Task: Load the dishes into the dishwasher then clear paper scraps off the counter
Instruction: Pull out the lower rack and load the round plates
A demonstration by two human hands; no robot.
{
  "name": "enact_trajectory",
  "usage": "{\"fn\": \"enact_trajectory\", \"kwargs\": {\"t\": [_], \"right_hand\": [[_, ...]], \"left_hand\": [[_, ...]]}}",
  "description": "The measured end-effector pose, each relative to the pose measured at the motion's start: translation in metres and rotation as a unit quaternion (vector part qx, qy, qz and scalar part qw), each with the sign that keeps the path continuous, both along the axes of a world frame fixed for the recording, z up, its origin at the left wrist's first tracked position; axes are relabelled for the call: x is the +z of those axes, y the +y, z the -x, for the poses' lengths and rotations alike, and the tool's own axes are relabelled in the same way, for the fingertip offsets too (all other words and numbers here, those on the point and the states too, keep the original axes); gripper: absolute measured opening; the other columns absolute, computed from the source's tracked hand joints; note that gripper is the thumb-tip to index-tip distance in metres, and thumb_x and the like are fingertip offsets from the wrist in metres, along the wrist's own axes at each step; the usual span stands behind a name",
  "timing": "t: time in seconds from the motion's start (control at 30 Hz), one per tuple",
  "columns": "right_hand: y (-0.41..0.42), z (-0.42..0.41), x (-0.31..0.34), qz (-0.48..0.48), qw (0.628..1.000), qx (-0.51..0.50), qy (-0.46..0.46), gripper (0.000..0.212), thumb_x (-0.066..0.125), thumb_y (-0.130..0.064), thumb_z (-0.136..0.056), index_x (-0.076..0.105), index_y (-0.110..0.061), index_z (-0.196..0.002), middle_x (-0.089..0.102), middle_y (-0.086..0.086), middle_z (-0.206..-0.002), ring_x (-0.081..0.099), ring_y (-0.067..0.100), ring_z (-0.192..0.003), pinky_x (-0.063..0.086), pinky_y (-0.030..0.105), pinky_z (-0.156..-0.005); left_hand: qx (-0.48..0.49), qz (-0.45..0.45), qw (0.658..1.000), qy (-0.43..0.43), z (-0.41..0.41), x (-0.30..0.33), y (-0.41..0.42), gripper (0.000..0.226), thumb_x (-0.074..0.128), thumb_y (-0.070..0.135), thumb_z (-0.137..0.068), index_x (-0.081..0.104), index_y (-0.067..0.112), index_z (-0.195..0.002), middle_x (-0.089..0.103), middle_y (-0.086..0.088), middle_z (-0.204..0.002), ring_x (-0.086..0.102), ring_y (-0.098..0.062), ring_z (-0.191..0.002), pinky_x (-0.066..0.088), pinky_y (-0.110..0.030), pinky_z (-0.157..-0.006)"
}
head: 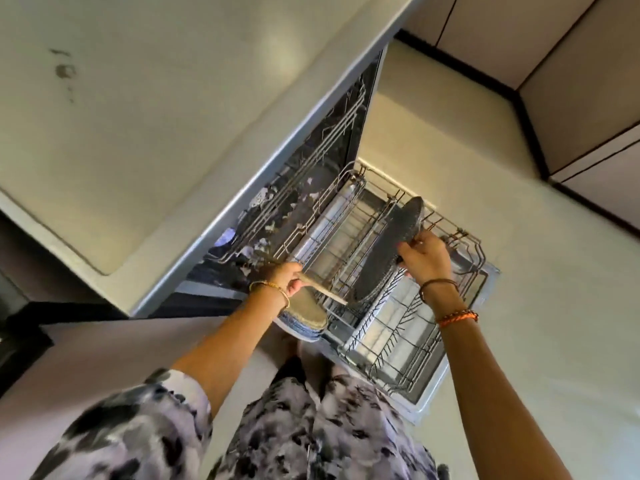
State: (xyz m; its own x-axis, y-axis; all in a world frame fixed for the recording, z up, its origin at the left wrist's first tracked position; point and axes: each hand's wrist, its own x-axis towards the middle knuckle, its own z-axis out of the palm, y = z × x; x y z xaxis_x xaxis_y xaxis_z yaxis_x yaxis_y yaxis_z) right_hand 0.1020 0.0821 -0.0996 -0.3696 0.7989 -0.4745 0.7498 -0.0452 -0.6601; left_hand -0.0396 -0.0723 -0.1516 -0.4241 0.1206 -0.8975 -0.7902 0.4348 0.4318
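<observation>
We are gripping a stack of blue-rimmed plates [304, 323] and a wooden stick [322, 289] in our left hand [285, 277]. Our right hand [427, 256] is pinching a dark grey speckled round plate [388, 251], standing on edge in the pulled-out wire dishwasher rack [398, 355], beyond the pale bench [138, 133] edge.

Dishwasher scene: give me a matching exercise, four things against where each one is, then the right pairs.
Things:
1. dark plate
2. wooden spoon
3. stack of plates
4. orange band

Places:
A. on the right wrist
B. under the left hand
C. held on edge by the right hand over the lower rack
D. gripped in the left hand

Pairs: 1-C, 2-D, 3-B, 4-A
</observation>
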Motion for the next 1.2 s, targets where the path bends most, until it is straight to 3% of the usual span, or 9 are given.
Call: {"fn": "enact_trajectory", "kwargs": {"t": [0.23,0.4,0.47,0.57,0.77,0.83,0.97,1.07,1.2], "right_hand": [[-0.014,0.006,-0.071,-0.001,0.999,0.025,-0.043,0.019,0.058,-0.014,-0.088,0.057,-0.002,-0.103,0.054,0.003,-0.076,0.049,0.019,-0.075,0.038,0.024,-0.060],[-0.034,0.003,-0.109,0.024,0.999,-0.029,-0.015,0.013,0.060,-0.013,-0.086,0.055,-0.008,-0.097,0.055,0.002,-0.075,0.051,0.019,-0.075,0.042,0.028,-0.068],[-0.040,0.001,-0.125,0.031,0.999,-0.044,-0.004,0.012,0.061,-0.012,-0.086,0.050,-0.013,-0.091,0.050,-0.003,-0.065,0.049,0.018,-0.067,0.036,0.024,-0.064],[-0.051,-0.003,-0.148,0.044,0.997,-0.063,0.020,0.015,0.062,-0.010,-0.086,0.047,-0.013,-0.088,0.045,-0.008,-0.060,0.042,0.007,-0.055,0.033,0.019,-0.056],[-0.062,-0.008,-0.172,0.034,0.996,-0.077,0.030,0.033,0.061,-0.007,-0.084,0.038,-0.023,-0.066,0.044,-0.006,-0.056,0.040,0.005,-0.050,0.031,0.007,-0.044],[-0.065,-0.010,-0.173,0.034,0.996,-0.076,0.030,0.035,0.061,-0.007,-0.084,0.038,-0.023,-0.066,0.044,-0.006,-0.056,0.041,0.001,-0.047,0.035,0.006,-0.044],[-0.067,-0.010,-0.173,0.038,0.997,-0.062,0.032,0.018,0.062,-0.008,-0.085,0.045,-0.012,-0.078,0.045,-0.005,-0.057,0.041,0.004,-0.050,0.035,0.007,-0.044],[-0.067,-0.010,-0.175,0.041,0.997,-0.054,0.032,0.014,0.061,-0.010,-0.085,0.047,-0.011,-0.083,0.046,-0.005,-0.058,0.044,0.012,-0.055,0.038,0.019,-0.053],[-0.069,-0.009,-0.175,0.043,0.998,-0.047,0.024,0.014,0.061,-0.010,-0.085,0.047,-0.012,-0.083,0.046,-0.006,-0.058,0.043,0.009,-0.054,0.037,0.019,-0.055]], "left_hand": [[-0.043,0.061,0.995,0.062,0.001,-0.067,-0.005,0.023,0.054,-0.006,-0.086,0.043,0.011,-0.074,0.046,-0.006,-0.069,0.050,-0.012,-0.049,0.046,-0.018,-0.035],[-0.044,0.085,0.993,0.075,0.003,-0.103,-0.010,0.026,0.050,-0.013,-0.083,0.043,0.005,-0.066,0.041,-0.008,-0.063,0.039,-0.012,-0.035,0.030,-0.012,-0.029],[-0.011,0.090,0.993,0.073,-0.001,-0.119,-0.010,0.008,0.052,-0.011,-0.084,0.051,-0.003,-0.085,0.048,-0.012,-0.075,0.046,-0.016,-0.047,0.038,-0.013,-0.029],[0.020,0.082,0.995,0.054,-0.005,-0.139,-0.012,0.025,0.053,-0.010,-0.086,0.050,0.000,-0.109,0.047,-0.009,-0.074,0.046,-0.021,-0.058,0.043,-0.015,-0.032],[0.009,0.092,0.994,0.064,-0.009,-0.165,-0.019,0.016,0.051,-0.010,-0.086,0.043,0.003,-0.089,0.044,-0.010,-0.074,0.046,-0.010,-0.037,0.035,-0.014,-0.027],[0.005,0.099,0.992,0.076,-0.011,-0.165,-0.024,0.015,0.052,-0.012,-0.086,0.044,0.001,-0.086,0.048,-0.016,-0.078,0.050,-0.017,-0.044,0.036,-0.011,-0.028],[-0.009,0.118,0.988,0.099,-0.009,-0.171,-0.027,0.047,0.060,-0.007,-0.084,0.040,-0.012,-0.127,0.048,-0.030,-0.127,0.059,-0.045,-0.100,0.051,-0.022,-0.046],[-0.036,0.128,0.986,0.098,-0.011,-0.163,-0.020,0.048,0.058,-0.001,-0.087,0.039,-0.008,-0.131,0.047,-0.026,-0.131,0.063,-0.038,-0.099,0.056,-0.022,-0.051],[-0.029,0.135,0.987,0.080,-0.016,-0.153,-0.017,0.046,0.051,-0.007,-0.089,0.035,-0.007,-0.132,0.045,-0.025,-0.131,0.056,-0.041,-0.109,0.052,-0.042,-0.087]]}}
